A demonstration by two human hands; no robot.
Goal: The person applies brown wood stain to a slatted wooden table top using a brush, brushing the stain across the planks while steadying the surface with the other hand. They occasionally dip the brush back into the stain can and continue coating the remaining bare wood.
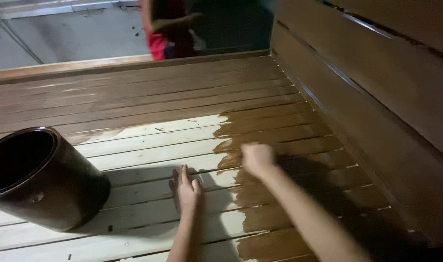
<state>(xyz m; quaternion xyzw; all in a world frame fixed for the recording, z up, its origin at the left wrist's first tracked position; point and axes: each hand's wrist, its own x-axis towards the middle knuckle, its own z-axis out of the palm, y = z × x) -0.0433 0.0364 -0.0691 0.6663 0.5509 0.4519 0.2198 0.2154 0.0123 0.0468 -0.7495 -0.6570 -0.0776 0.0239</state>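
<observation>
We find the slatted wooden seat point(148, 145) with slats running left to right, their stained portion lying right of the dark bucket point(39, 179). Our left hand point(186, 189) rests flat on bare slats just right of the bucket, fingers extended, close together. Our right hand point(257, 159) is fisted at the stain's edge, blurred; its contents we cannot tell.

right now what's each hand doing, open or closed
Left hand: open, flat on the bare slats.
Right hand: closed in a fist at the edge of the stained wood; what it grips cannot be told.
</observation>
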